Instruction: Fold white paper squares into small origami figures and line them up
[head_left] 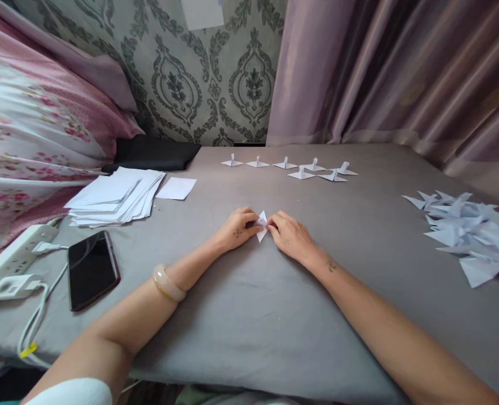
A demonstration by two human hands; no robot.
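One grey-covered table [215, 337] fills most of the frame from the middle down; one heap of folded white paper shapes [472, 225] lies at the right edge, overlapping too much to count; one stack of white sheets [109, 197] sits at centre left, its number of sheets impossible to tell; one white power strip [10, 256] runs along the left edge with two plugs in it.

Two bare hands meet near the centre of the frame, each nearly closed; the left hand [238, 229] has thumb and fingertips pinched together on the left side of one small folded paper [263, 220]; the right hand [291, 233] has thumb and fingers drawn together at that paper's right side, gripping its edge; the paper stands between them, one point up and one down in the frame.

One dark phone [93, 270] lies at lower left, beside the strip; one single white sheet [176, 188] lies just right of the stack; one pale bangle [168, 284] circles the left forearm; seven small paper birds [285, 163] stand at upper centre, five behind and two in front.
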